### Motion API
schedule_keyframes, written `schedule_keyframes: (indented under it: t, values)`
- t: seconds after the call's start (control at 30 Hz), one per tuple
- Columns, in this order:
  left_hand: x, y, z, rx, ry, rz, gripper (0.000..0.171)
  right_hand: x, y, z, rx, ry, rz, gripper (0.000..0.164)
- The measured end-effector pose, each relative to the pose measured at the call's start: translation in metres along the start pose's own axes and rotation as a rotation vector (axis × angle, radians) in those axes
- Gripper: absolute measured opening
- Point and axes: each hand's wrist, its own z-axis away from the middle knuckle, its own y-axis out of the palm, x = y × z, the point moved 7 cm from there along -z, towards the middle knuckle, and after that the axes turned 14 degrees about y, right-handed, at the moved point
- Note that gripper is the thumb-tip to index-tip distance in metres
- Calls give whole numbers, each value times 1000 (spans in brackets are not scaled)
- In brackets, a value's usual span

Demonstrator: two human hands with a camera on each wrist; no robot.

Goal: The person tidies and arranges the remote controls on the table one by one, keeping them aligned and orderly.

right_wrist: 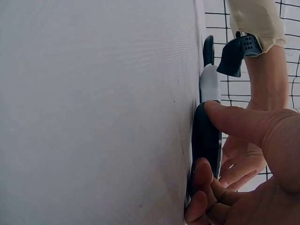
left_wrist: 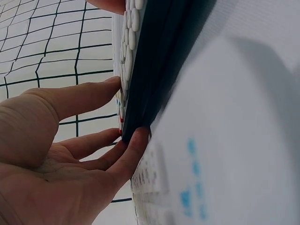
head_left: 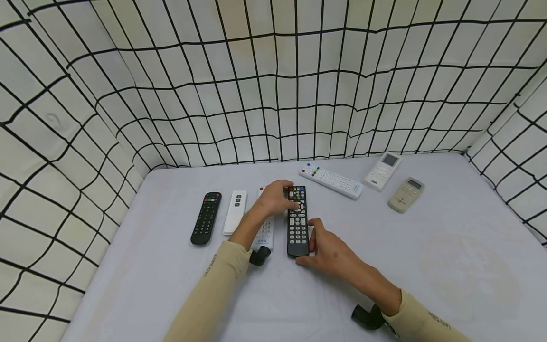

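Observation:
A dark grey remote control (head_left: 297, 232) with light buttons lies lengthwise on the white surface between both hands. My left hand (head_left: 274, 199) holds its far end, the thumb over the upper buttons and the fingers at the far edge. At the near end, my right hand (head_left: 332, 251) grips it, with the thumb at the bottom edge and fingers along the right side. In the right wrist view the remote's dark near end (right_wrist: 206, 136) shows between right thumb and fingers. A white remote (head_left: 266, 233) lies just left, partly hidden by the left hand and wrist.
Further left lie a slim white remote (head_left: 236, 211) and a black remote (head_left: 206, 218). Back right are a slanted white remote (head_left: 331, 180), a white remote with a screen (head_left: 382, 171) and a beige one (head_left: 406, 194). Black netting (head_left: 278, 95) encloses the back and sides.

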Motion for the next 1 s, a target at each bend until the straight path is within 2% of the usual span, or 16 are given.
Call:
schedule_keyframes:
  t: [0.2,0.33,0.53,0.7,0.8,1.0]
  values:
    - [1,1,1,-3,-1,-3,70,-1,0,1,5,-1,1,91]
    - [-1,1,2,-3,11,6,70,-5,-4,2,5,28,-22,87]
    - [-3,0,3,-31,4,51,68,-15,-19,0,-12,33,-51,72]
    - [-4,-1,0,-55,-6,39,63,-27,-35,-4,-60,20,-65,61]
    - [-6,-1,-3,-89,4,45,60,-34,-48,-7,-105,18,-70,58]
    - [-12,-8,-7,-212,39,84,53,-42,-73,-14,-197,1,-66,55]
